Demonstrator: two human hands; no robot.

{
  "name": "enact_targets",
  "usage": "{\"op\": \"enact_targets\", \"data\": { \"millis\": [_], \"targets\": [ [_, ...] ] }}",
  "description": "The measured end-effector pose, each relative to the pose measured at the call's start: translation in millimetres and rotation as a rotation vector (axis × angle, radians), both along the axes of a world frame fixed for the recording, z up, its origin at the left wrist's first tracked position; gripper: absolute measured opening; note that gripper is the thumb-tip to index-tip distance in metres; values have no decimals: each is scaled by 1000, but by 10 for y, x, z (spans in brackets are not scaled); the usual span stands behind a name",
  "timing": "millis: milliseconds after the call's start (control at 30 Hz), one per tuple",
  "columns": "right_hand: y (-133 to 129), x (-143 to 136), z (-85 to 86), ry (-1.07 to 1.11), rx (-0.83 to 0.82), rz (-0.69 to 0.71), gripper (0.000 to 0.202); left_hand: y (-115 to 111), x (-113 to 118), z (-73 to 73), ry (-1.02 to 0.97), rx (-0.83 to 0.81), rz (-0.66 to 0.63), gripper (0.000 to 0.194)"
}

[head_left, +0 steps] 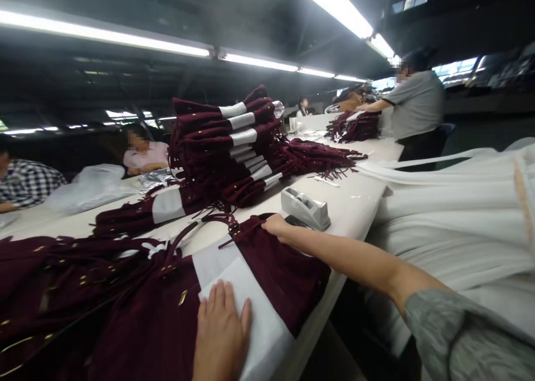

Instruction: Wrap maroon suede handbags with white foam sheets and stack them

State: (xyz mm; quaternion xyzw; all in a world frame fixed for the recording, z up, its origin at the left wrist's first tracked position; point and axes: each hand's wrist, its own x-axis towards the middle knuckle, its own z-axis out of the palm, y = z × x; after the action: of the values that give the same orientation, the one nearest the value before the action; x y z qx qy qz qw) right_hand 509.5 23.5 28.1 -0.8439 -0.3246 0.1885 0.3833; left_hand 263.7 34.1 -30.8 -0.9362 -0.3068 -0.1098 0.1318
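Note:
A burgundy handbag point(288, 275) lies on the table in front of me, folded over at its right part. White paper point(259, 320) lies across its middle. My left hand point(221, 325) rests flat on that paper, fingers stretched out. At the bag's far edge, my right hand point(276, 225) has its fingers closed on the burgundy fabric. A thin strap with a buckle point(233, 225) arches from the bag just left of my right hand. Just beyond that hand stands a grey tape dispenser point(305, 207), with a dark flat object beside it, partly hidden.
A tall stack of folded burgundy bags with white paper bands point(225, 147) stands on the table point(355, 197). More burgundy bags point(54, 275) lie at left. White sheeting point(451, 214) bulges at right. Co-workers sit at left; another person point(418, 102) stands at the far right.

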Motion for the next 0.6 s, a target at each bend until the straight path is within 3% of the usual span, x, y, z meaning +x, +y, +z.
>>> {"op": "enact_targets", "data": {
  "millis": [200,333,600],
  "targets": [
    [-121,42,-336,-189,-107,-32,10,-23,0,59,2,-38,-4,56],
    [-104,-41,-397,-473,-116,-8,27,-24,0,59,18,-48,-5,54],
    [-80,-119,-337,-945,-57,357,32,-18,-33,105,11,-34,-57,51]
  ]
}}
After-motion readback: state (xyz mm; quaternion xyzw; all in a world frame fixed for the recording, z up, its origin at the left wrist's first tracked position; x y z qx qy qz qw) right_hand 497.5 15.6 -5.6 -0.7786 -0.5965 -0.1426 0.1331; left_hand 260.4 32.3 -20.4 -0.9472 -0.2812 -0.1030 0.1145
